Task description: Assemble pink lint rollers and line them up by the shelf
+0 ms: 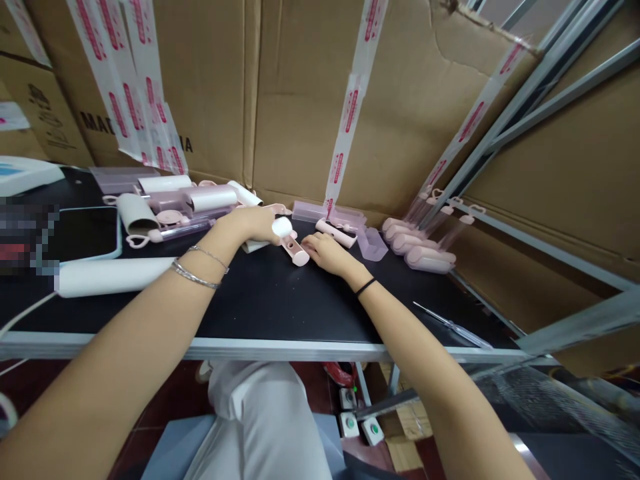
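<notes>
My left hand (255, 225) is closed around a small white cylindrical piece (282, 227), whose rounded end faces me. Directly below that end is a slim pink plastic part (296, 252) with a round hole; whether the two are joined I cannot tell. My right hand (327, 253) rests low over the black tabletop, its slightly bent fingertips beside the pink part's right side. Nothing shows in its grasp. Just behind it lies a pink half-tube housing (336, 233). Part of another pale piece (256, 246) shows under my left hand.
White sleeves, pink parts and clear tubes (187, 222) are piled at left. A tablet-like device (83, 233) and long white cylinder (115, 276) lie nearer. Translucent trays (373, 244) stand behind; several pink handled units (430, 259) and a screwdriver (453, 325) lie right.
</notes>
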A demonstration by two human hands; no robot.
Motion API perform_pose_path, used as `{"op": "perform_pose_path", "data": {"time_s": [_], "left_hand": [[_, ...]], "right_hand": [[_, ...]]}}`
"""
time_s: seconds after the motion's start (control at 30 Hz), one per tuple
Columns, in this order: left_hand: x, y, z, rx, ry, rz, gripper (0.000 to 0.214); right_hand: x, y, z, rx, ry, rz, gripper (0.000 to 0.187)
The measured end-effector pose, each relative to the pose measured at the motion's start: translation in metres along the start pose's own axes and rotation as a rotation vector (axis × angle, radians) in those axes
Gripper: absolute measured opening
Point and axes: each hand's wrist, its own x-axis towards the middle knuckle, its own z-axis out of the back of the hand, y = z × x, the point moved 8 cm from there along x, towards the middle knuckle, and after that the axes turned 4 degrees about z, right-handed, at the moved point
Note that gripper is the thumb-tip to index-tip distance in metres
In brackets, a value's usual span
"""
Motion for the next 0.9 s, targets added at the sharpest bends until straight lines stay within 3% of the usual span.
{"op": "perform_pose_path", "data": {"time_s": [0.1, 0.2, 0.33, 0.4, 0.57, 0.63, 0.77, 0.9], "left_hand": [[0.000, -0.009, 0.002, -0.022, -0.043, 0.015, 0.071], [-0.005, -0.032, 0.003, -0.036, -0.121, -0.058, 0.059], [-0.011, -0.055, -0.008, -0.125, -0.082, -0.178, 0.052], [-0.011, -0.059, -0.009, -0.190, -0.112, -0.208, 0.055], [-0.010, -0.061, -0.008, -0.301, -0.234, -0.276, 0.059], [-0.011, -0.063, -0.009, -0.328, -0.246, -0.291, 0.060], [-0.014, -0.065, -0.008, -0.396, -0.293, -0.254, 0.069], [-0.015, -0.065, -0.006, -0.419, -0.326, -0.225, 0.075]], "right_hand": [[0.000, -0.008, 0.009, 0.006, -0.084, -0.080, 0.035], [-0.004, -0.025, 0.028, 0.093, -0.260, -0.222, 0.033], [-0.013, -0.036, 0.052, 0.291, -0.487, -0.271, 0.038], [-0.011, -0.030, 0.054, 0.369, -0.478, -0.182, 0.048], [-0.007, -0.018, 0.034, 0.638, -0.262, -0.052, 0.084], [-0.008, -0.018, 0.034, 0.676, -0.270, -0.036, 0.079], [-0.011, -0.023, 0.045, 0.724, -0.413, -0.017, 0.057], [-0.010, -0.021, 0.046, 0.761, -0.446, 0.016, 0.068]]}}
